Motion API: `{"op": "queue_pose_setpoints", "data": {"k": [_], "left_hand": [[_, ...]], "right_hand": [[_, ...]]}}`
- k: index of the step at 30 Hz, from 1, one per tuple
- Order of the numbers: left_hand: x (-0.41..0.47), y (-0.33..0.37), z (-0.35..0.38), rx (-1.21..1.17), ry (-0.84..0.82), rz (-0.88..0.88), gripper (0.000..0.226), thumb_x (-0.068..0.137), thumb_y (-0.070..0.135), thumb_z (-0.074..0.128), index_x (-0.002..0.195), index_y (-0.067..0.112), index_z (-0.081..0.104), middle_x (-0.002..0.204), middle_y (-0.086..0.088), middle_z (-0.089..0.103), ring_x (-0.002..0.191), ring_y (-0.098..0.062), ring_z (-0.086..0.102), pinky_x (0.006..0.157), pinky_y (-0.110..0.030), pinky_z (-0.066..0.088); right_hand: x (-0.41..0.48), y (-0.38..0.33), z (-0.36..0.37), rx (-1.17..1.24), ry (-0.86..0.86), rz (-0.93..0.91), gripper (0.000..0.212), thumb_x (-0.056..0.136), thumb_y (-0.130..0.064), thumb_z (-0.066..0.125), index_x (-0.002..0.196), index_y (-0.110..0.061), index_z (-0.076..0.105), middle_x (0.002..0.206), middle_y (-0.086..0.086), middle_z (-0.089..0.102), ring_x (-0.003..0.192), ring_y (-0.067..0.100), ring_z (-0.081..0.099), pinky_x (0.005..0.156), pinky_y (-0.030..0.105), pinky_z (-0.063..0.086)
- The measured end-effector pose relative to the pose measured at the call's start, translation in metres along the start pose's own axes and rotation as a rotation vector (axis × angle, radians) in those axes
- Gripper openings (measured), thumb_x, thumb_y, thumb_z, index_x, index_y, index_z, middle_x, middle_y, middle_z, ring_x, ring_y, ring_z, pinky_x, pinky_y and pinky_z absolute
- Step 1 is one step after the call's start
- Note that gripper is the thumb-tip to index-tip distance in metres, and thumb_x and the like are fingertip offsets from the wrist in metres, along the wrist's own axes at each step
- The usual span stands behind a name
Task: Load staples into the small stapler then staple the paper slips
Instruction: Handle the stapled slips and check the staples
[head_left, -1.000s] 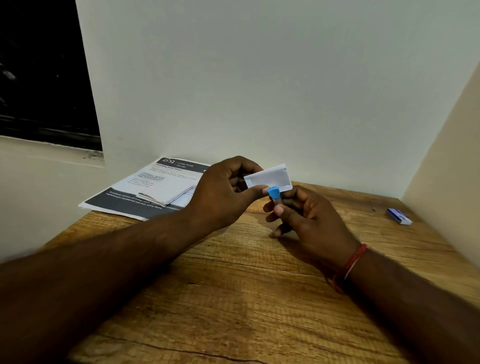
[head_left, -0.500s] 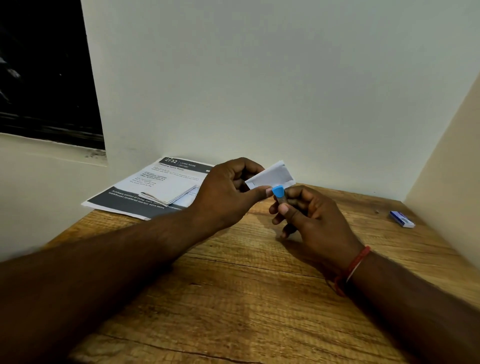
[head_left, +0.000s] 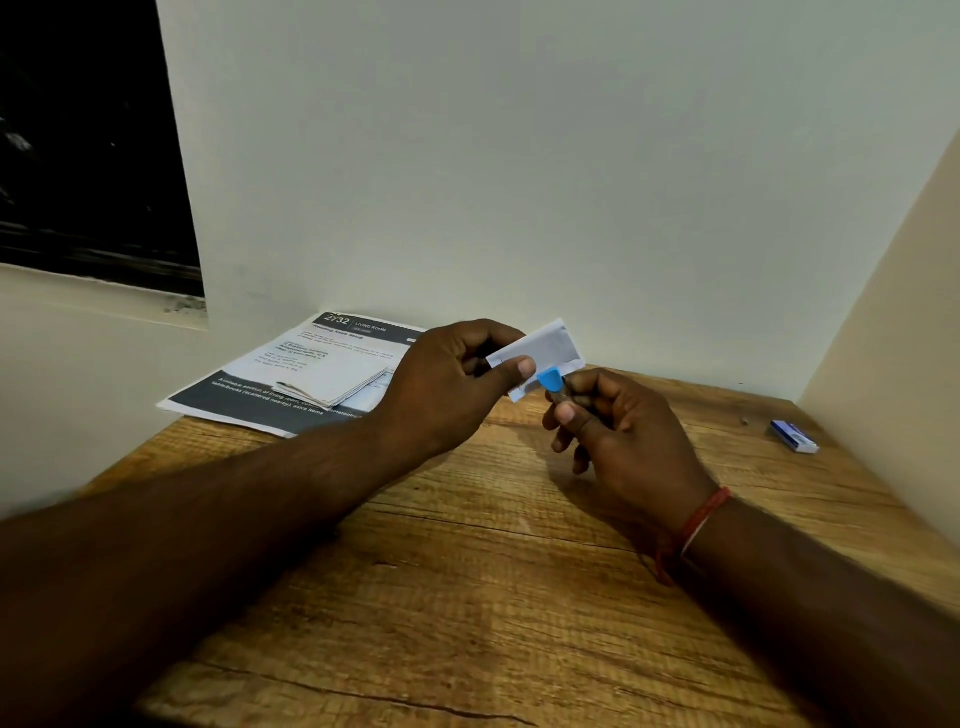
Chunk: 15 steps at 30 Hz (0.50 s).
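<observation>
Paper slips (head_left: 545, 345): left hand (head_left: 447, 384) is pinching them, right hand (head_left: 618, 436) is gripping the small stapler (head_left: 549, 378) at their lower edge.

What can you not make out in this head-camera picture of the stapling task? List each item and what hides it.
- Small stapler: only its blue tip shows; the right hand wraps the rest.
- Whether a staple has gone into the paper slip: too small to tell, and the left hand covers one end.
- Fine print on the printed sheet: too small and blurred.
- Label on the small blue box: too small.
</observation>
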<state>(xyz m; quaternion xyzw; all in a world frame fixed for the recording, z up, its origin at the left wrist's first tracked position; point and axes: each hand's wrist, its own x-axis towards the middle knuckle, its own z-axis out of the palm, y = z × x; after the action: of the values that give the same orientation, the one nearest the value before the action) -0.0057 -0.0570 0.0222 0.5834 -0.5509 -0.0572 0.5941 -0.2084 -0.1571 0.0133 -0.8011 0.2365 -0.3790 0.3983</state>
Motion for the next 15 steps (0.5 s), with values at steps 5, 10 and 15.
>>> {"op": "queue_pose_setpoints", "data": {"k": [5, 10, 15], "left_hand": [[-0.0005, -0.0021, 0.001, -0.021, -0.005, -0.007, 0.012, 0.102, 0.027, 0.084, 0.112, 0.02, 0.085, 0.095, 0.006, 0.084, 0.086, -0.015, 0.081, 0.077, -0.033, 0.064], [-0.0026, -0.0011, 0.0016, -0.051, -0.027, -0.02, 0.011, 0.105, 0.028, 0.08, 0.111, 0.021, 0.085, 0.096, 0.003, 0.085, 0.089, -0.024, 0.08, 0.084, -0.046, 0.065], [-0.003, -0.0011, 0.001, -0.078, -0.116, -0.026, 0.021, 0.096, 0.04, 0.089, 0.109, 0.024, 0.086, 0.091, 0.005, 0.083, 0.081, -0.004, 0.073, 0.072, -0.027, 0.055]], "right_hand": [[-0.0004, -0.003, 0.0011, -0.048, 0.032, 0.003, 0.018, 0.107, -0.009, 0.069, 0.104, -0.027, 0.075, 0.089, 0.0, 0.082, 0.073, 0.015, 0.077, 0.06, 0.039, 0.06], [0.0004, -0.0027, 0.0012, -0.088, 0.049, 0.001, 0.016, 0.106, -0.012, 0.072, 0.101, -0.026, 0.078, 0.085, -0.002, 0.081, 0.069, 0.011, 0.075, 0.063, 0.034, 0.058], [-0.0009, -0.0034, 0.0008, -0.151, 0.046, -0.028, 0.016, 0.105, -0.013, 0.073, 0.097, -0.026, 0.08, 0.082, -0.003, 0.08, 0.066, 0.008, 0.073, 0.061, 0.023, 0.054]]}}
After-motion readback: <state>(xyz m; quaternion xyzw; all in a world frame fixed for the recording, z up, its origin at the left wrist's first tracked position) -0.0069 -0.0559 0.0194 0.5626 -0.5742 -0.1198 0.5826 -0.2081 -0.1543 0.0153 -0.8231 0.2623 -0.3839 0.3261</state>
